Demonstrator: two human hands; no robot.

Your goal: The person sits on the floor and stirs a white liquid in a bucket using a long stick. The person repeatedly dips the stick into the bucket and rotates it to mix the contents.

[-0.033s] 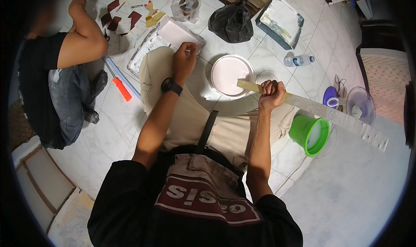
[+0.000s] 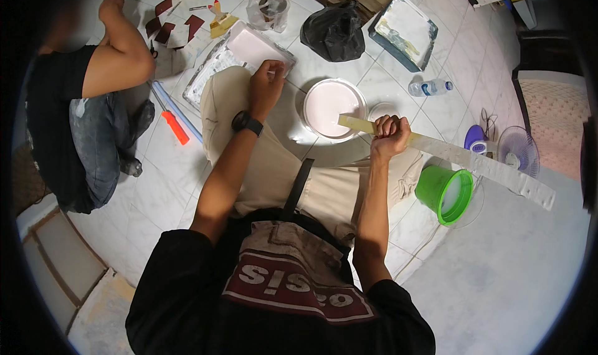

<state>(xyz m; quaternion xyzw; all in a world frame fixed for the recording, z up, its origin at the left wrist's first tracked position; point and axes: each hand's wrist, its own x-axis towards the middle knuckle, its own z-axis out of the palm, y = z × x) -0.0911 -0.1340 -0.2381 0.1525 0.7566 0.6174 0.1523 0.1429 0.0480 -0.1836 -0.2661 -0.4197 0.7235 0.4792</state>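
Note:
My right hand (image 2: 392, 135) is wrapped round a long flat strip (image 2: 479, 164), yellowish at one end and coated white along the rest. Its yellowish end juts over the pale pink paint in a round white tub (image 2: 335, 110). The white end reaches far to the right, above a green bucket (image 2: 443, 194). My left hand (image 2: 266, 88) is by my left knee, at the right corner of a paint tray (image 2: 215, 75) with pale pink paint in it. Its fingers are curled. Whether they grip the tray's edge or something small is hidden.
At left a co-worker (image 2: 93, 118) crouches beside an orange-handled tool (image 2: 174, 127). Brushes (image 2: 222, 25) and dark red sheets (image 2: 165, 33) lie beyond the tray. A black plastic bag (image 2: 332, 31), a second tray (image 2: 403, 31), a water bottle (image 2: 430, 88) and a fan (image 2: 517, 151) are farther right.
The strip's far white end has shifted slightly up and to the left. My right hand keeps its grip, and my left hand has stayed where it was.

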